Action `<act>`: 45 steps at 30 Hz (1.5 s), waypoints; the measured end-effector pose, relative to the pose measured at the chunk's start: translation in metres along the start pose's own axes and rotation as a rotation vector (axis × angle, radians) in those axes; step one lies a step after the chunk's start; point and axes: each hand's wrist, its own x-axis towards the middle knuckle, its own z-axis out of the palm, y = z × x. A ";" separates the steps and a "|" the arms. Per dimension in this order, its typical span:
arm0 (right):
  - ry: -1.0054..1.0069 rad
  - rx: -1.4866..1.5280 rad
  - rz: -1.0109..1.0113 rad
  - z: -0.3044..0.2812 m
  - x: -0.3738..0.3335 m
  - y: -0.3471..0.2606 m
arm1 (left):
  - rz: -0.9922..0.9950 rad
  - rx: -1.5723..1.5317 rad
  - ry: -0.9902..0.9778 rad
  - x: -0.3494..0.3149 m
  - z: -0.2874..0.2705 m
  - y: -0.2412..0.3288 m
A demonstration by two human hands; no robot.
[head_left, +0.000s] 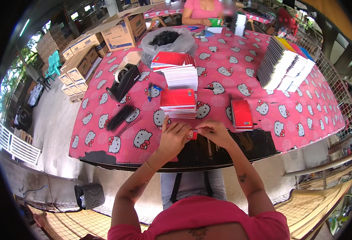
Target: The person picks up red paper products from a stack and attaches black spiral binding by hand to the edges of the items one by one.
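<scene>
In the head view, near the middle of the desk's (244,148) near edge, the left hand (175,135) and right hand (214,133) pinch their fingers on a small red piece (192,136) that looks light, thin and card-stiff, probably easily creased, so best held by opposite edges.

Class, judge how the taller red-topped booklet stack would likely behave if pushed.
The taller stack would probably slide apart, since no band shows around it. Its crooked top booklets may shift first. Its packed page edges suggest weight.
</scene>
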 end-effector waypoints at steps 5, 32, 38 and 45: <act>-0.143 -0.026 -0.100 -0.004 0.012 -0.001 | -0.007 -0.031 -0.053 0.000 -0.007 0.001; 0.296 -0.278 -0.211 -0.038 -0.017 -0.035 | 0.114 0.177 -0.002 0.012 -0.034 -0.029; 0.210 -0.016 0.111 0.024 -0.026 0.020 | -0.140 0.045 0.076 -0.019 -0.018 -0.053; 0.299 0.125 -0.025 0.039 -0.012 0.020 | -0.376 0.520 0.263 -0.058 -0.046 -0.133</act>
